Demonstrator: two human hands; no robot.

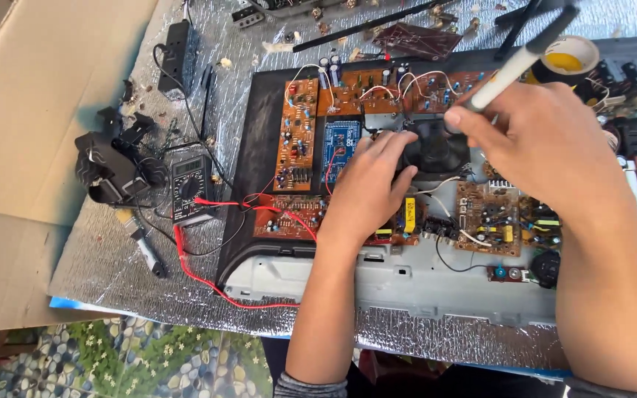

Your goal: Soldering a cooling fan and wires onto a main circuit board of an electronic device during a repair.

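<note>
Brown boards: several circuit boards (300,133) are lying inside the opened black chassis (259,147).
Left hand (366,188): is pressing flat, fingers open, against the black cone-shaped part (434,145) (mid-chassis).
Right hand (547,140): is gripping a grey pen-like tool (514,66), tip hidden near the cone.
Beside: a multimeter (189,188) is sitting left on the silver foil mat (112,258), red leads (215,284) trailing.
</note>
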